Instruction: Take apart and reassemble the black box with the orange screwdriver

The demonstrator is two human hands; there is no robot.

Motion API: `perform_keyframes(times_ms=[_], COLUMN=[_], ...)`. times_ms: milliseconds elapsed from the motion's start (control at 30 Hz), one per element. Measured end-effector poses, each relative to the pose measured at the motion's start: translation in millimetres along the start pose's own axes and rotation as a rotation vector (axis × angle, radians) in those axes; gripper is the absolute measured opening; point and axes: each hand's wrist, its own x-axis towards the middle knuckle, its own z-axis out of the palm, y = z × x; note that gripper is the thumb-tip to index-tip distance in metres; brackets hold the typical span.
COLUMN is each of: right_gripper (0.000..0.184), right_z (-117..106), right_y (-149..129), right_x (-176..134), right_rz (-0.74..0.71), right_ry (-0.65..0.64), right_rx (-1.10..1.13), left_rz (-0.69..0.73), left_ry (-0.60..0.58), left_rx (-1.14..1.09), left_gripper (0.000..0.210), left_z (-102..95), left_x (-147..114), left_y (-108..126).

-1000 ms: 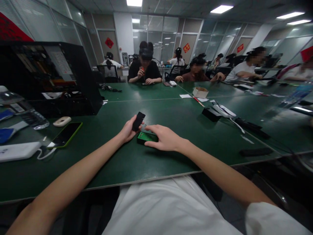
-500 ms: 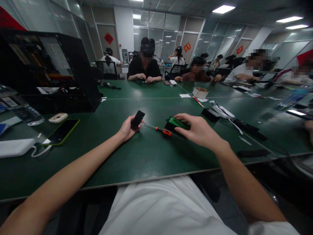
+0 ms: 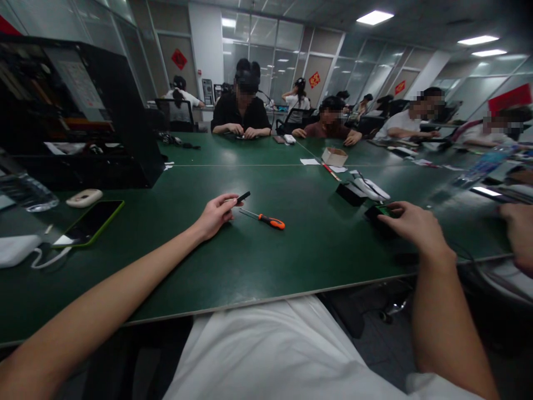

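My left hand pinches a thin black plate, now seen nearly edge-on above the table. Just right of its fingertips, a screwdriver with an orange and black handle lies on the green tabletop, its shaft pointing left. Off to the right, my right hand grips a black box with a green circuit board showing at its top. Fingers cover part of that box, so its near side is hidden. I cannot tell whether the box touches the table.
On the left are a phone, a white power bank, a water bottle and a black shelf unit. A black block and a small carton stand right. Another person's hand is at the right edge.
My right hand has carried the black box with the green board to the right, away from the screwdriver. My left hand has turned the black plate from face-on to nearly edge-on.
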Motion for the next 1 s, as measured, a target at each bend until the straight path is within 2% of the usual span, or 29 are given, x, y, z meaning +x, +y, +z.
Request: perform_keyframes(times_ms=[133,267,367,433,467,533,567,633,700,800,900,1000], right_gripper=[0.056,0.045,0.042,0.04,0.037,0.034,0.033,0.032,0.031,0.026,0.021,0.024], right_z=[9,7,0,-4,-5,-6,-6,-5,-2,0,-2,-5], right_y=[3,-13,-48,-81,-100,-137,-154,-184,-206,-225,-231,-229], right_x=[5,1,-14,-34,-46,-72,-84,-105,-118,-126,-129,-131], right_rz=[-0.009,-0.082,-0.303,-0.498,-0.605,-0.927,-1.039,-1.172,-1.253,-1.322,-1.326,-1.315], right_ry=[-0.011,0.04,0.166,0.17,0.149,0.048,-0.017,-0.126,-0.211,-0.322,-0.388,-0.422], right_rx=[-0.003,-0.002,0.122,0.227,0.274,0.421,0.438,0.435,0.41,0.379,0.365,0.334], left_rz=[0.011,0.011,0.055,0.14,0.192,0.289,0.33,0.404,0.462,0.526,0.577,0.6], left_ry=[-0.015,-0.056,-0.15,-0.23,-0.261,-0.306,-0.331,-0.378,-0.416,-0.453,-0.491,-0.505], left_rx=[0.08,0.156,0.305,0.449,0.521,0.652,0.71,0.79,0.827,0.84,0.85,0.91], left_gripper=[0.057,0.06,0.058,0.06,0.062,0.067,0.068,0.07,0.072,0.07,0.068,0.068], left_z=[-0.2,0.4,3.7,6.9,8.6,11.6,12.9,15.1,16.5,17.1,16.1,15.3], left_x=[1,-1,-7,-12,-15,-21,-23,-28,-31,-33,-34,-34], left_y=[-3,-4,-5,-4,-4,-3,-3,-2,-3,-4,-5,-6])
